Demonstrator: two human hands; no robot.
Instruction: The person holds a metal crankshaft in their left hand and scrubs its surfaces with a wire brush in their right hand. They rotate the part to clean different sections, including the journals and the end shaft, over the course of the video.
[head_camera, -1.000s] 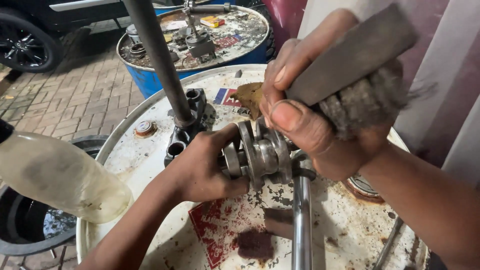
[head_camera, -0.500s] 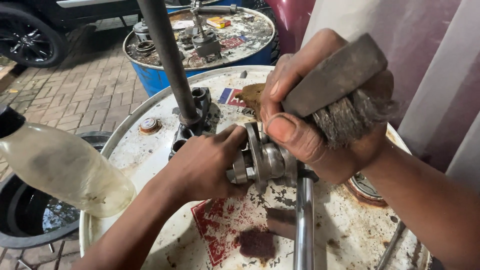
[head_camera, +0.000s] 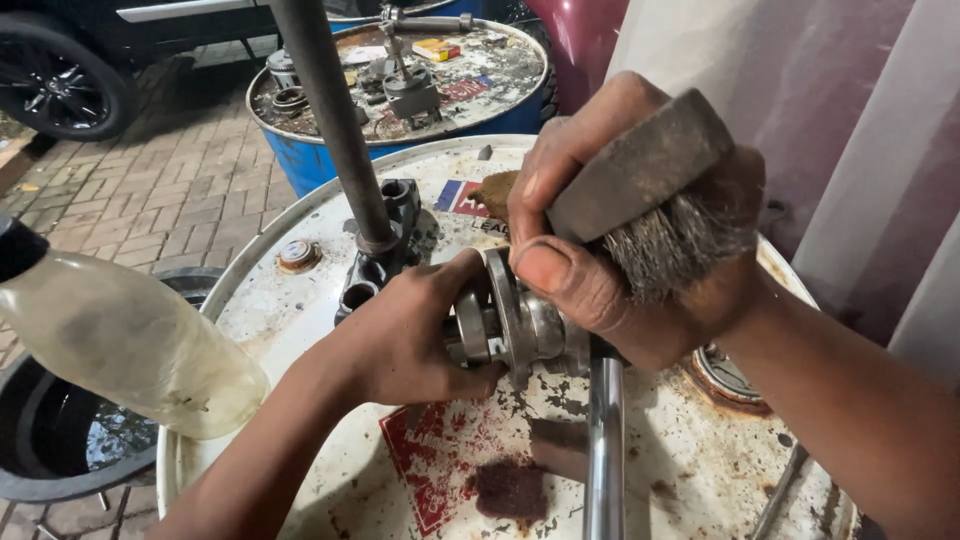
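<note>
- Gripping the metal joint (head_camera: 515, 325) with my left hand (head_camera: 405, 345), fingers wrapped around its flanged end, I pin it against the top of the white drum (head_camera: 300, 310); the drum serves as my tabletop, so the part cannot roll while it is worked.
- My right hand (head_camera: 600, 250) is clenched on a wire brush (head_camera: 650, 195), wooden back up and bristles angled down toward the joint, thumb pressed close above the flange to steer the brush.
- A bright steel shaft (head_camera: 603, 450) runs from the joint toward me across the drum's rust-stained, peeling lid.
- To my left a cloudy plastic bottle (head_camera: 120, 340) juts into view, tilted over a black tub (head_camera: 50, 440) holding dark liquid; who or what holds the bottle is out of frame.
- Behind the joint a dark pipe (head_camera: 325, 110) rises from a cast metal fitting (head_camera: 385, 235) standing on the drum.
- Farther off, a blue drum (head_camera: 300, 165) carries loose metal parts, with brick paving (head_camera: 160, 190) and a car wheel (head_camera: 60, 85) beyond.
</note>
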